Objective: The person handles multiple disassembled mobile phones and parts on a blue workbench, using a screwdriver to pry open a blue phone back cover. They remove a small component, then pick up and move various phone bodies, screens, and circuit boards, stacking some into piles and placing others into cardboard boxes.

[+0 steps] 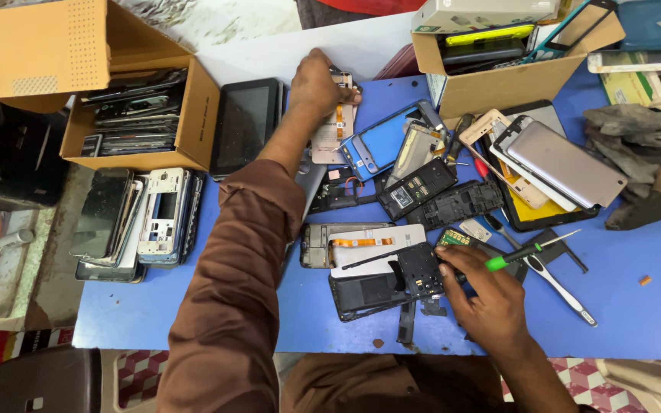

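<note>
A cardboard box (193, 115) at the far left is holding a stack of dark phone screens and frames; another cardboard box (514, 80) at the far right is carrying phones and a yellow-edged panel. The left hand (315, 84) is reaching across the blue table (636, 313) and closing its fingers around a pale phone back panel (334, 122) with an orange ribbon cable, its long axis running away from the person, top end far. The right hand (487, 294) is gripping a green-handled screwdriver (518, 252), shaft lying left to right; its tip seems to be meeting the black phone frame (388, 283), though fingers are hiding the contact.
</note>
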